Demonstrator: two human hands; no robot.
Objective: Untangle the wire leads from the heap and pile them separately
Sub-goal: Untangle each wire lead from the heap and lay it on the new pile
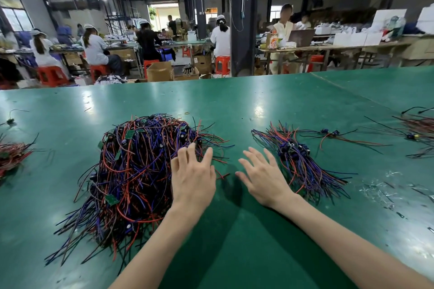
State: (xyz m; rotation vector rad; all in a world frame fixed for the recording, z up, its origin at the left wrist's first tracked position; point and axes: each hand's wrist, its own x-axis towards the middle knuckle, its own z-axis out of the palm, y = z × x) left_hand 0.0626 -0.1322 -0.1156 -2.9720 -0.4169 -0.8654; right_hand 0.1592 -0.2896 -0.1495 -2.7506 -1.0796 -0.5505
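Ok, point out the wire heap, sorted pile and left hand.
wire heap (pixel 136 171), head view, mound's middle.
sorted pile (pixel 294 151), head view, blue connectors.
left hand (pixel 192 180), head view, its back.

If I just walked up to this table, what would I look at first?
Most likely the big tangled heap of wire leads, red, blue and black, sitting left of centre on the green table. Next come the two open hands in the middle. The left hand is at the heap's right edge, and the right hand is spread beside a smaller, tidier pile of leads on the right.
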